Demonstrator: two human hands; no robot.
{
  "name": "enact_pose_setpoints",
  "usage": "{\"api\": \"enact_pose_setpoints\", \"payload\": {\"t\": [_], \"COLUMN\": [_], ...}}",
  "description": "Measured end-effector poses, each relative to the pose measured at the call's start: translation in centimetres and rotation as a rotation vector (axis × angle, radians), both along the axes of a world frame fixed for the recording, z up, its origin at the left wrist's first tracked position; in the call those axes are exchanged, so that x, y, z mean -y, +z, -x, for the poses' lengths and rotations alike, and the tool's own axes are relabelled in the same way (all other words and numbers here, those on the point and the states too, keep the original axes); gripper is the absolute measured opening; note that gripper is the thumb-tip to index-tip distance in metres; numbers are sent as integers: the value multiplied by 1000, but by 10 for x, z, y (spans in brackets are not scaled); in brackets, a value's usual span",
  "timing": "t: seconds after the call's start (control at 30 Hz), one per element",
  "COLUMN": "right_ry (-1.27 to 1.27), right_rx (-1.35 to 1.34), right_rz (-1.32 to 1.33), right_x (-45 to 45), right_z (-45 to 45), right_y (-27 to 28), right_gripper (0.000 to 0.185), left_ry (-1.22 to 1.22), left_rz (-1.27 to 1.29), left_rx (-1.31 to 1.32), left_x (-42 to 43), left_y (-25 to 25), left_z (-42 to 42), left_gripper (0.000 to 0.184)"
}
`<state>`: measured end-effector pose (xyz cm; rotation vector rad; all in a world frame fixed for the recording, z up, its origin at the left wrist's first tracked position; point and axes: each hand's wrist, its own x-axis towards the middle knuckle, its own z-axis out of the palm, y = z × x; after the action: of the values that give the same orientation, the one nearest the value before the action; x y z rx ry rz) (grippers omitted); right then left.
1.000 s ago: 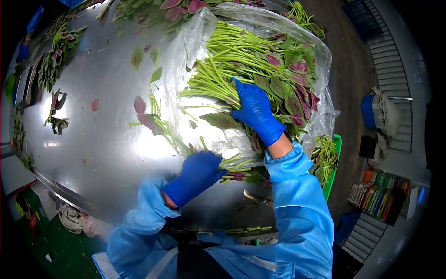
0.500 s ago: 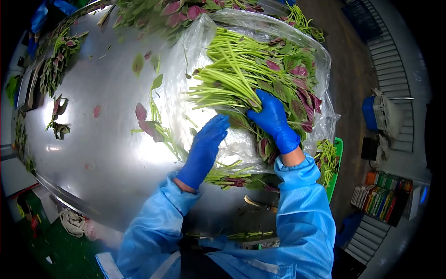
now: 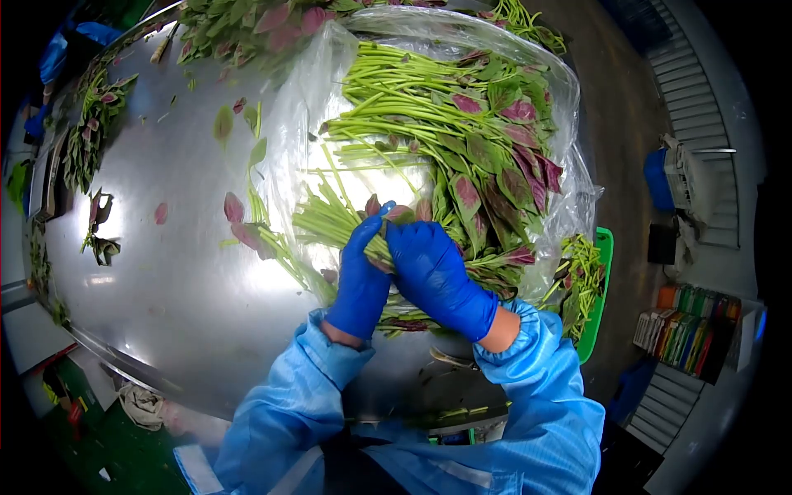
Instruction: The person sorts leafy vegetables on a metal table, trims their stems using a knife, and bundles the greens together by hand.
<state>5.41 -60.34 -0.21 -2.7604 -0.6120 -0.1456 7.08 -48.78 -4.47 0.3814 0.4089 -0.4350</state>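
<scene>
Both of my blue-gloved hands are closed round a bunch of amaranth [image 3: 326,216], its pale green stems pointing left. My left hand [image 3: 363,276] grips the stems from the left. Right beside it, my right hand [image 3: 437,276] holds the leafy side, with fingers curled. Behind the hands a larger pile of amaranth [image 3: 429,107] lies on a clear plastic bag [image 3: 305,107], stems to the left and red-green leaves to the right. Some leaves and stems also lie under and around my hands.
The metal table [image 3: 157,289] carries loose leaves and stems at left. More greens [image 3: 247,29] lie at the far edge. A knife [image 3: 452,358] rests near my right sleeve. A green crate [image 3: 601,289] with stem pieces stands at right.
My right hand has moved left and towards me with a bunch of amaranth from the pile. My left hand, open before, has closed on the stems.
</scene>
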Motion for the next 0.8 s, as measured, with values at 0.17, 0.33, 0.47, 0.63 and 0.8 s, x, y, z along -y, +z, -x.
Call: {"api": "enact_pose_setpoints", "payload": {"t": [0.17,0.33,0.47,0.63,0.8], "right_ry": [-22,17,8,-535,-579], "right_rx": [-232,-243,-117,17,-271], "right_rz": [285,-108,-491,-254,-156], "right_x": [-32,-44,-8,53,58], "right_z": [25,55,77,143,246], "right_y": [26,72,128,96,-2], "right_gripper": [40,51,56,39,40], "left_ry": [37,103,303,53,-12], "left_rz": [-91,-135,-233,-206,-575], "left_rx": [-62,20,21,576,552], "left_x": [-24,-56,-90,-204,-237], "left_y": [35,42,98,167,217], "left_z": [32,49,55,72,101], "left_gripper": [46,26,11,18,31]}}
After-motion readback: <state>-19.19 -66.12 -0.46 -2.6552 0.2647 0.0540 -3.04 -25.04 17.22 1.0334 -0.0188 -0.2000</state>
